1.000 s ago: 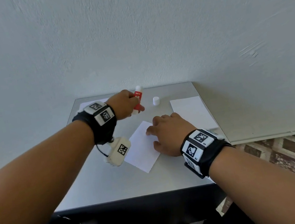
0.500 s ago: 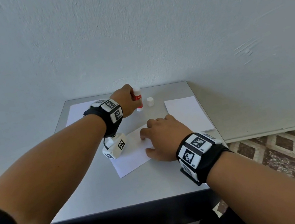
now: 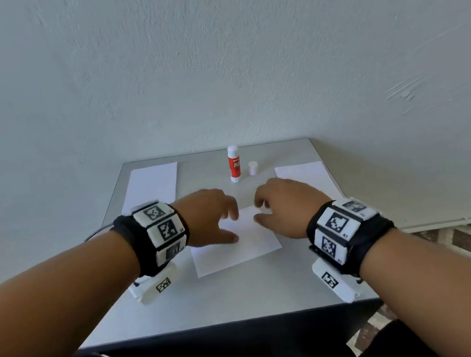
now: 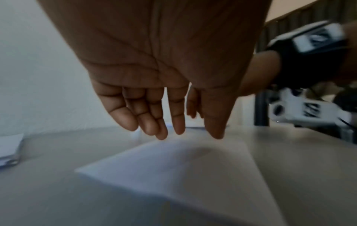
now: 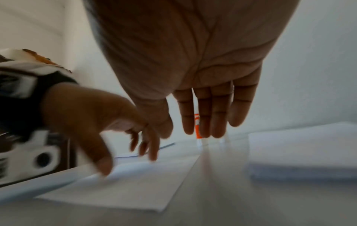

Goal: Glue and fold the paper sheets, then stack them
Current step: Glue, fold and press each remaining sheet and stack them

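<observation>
A white paper sheet (image 3: 240, 248) lies flat in the middle of the grey table (image 3: 218, 301). My left hand (image 3: 219, 219) hovers over its far left part with straight fingers (image 4: 164, 119) just above the paper (image 4: 173, 168). My right hand (image 3: 280, 205) hovers over its far right corner, fingers (image 5: 204, 116) straight and holding nothing above the sheet (image 5: 139, 183). A red and white glue stick (image 3: 234, 164) stands upright at the back, its white cap (image 3: 253, 168) beside it. The glue stick (image 5: 197, 126) shows between my right fingers.
A stack of white sheets (image 3: 306, 176) lies at the right edge, seen also as a thick pile (image 5: 301, 152). Another sheet (image 3: 151, 183) lies at the back left. The wall stands right behind the table. The near half of the table is bare.
My left hand set the glue stick upright at the back, let go and came back over the sheet. My right hand lifted off the paper, which turned square to the table.
</observation>
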